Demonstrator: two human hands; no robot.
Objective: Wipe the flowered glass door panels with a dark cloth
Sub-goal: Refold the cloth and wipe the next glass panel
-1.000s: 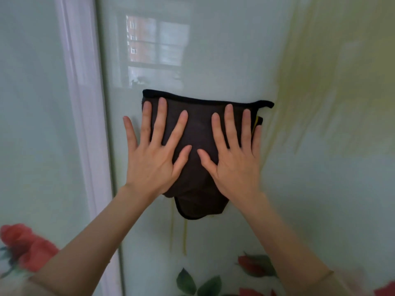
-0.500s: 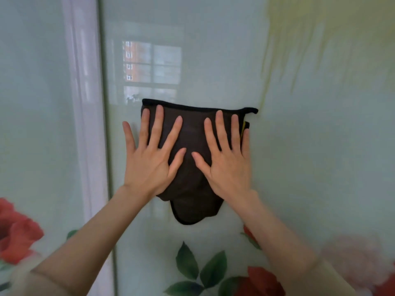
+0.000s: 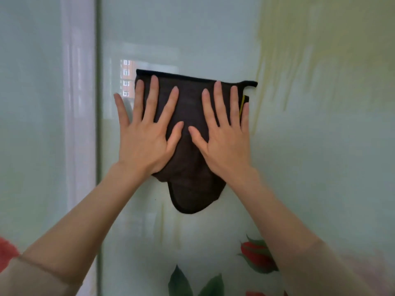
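Note:
A dark brown cloth point(image 3: 190, 107) with a black hem lies flat against the pale green glass door panel point(image 3: 320, 167), which has red roses and green leaves printed low down. My left hand point(image 3: 145, 135) presses the cloth's left part, fingers spread, little finger on bare glass. Over the cloth's right part my right hand point(image 3: 224, 137) lies flat, fingers spread too. A rounded flap of the cloth hangs below both palms.
A white door frame strip point(image 3: 79, 124) runs upright left of the panel, with another glass panel point(image 3: 30, 124) beyond it. Yellowish streaks point(image 3: 277, 71) mark the glass at the upper right. A rose bud point(image 3: 256, 255) and leaves point(image 3: 181, 283) sit below the cloth.
Both hands slid the cloth down the glass towards the rose bud, then back up. The hands stayed flat on the cloth throughout.

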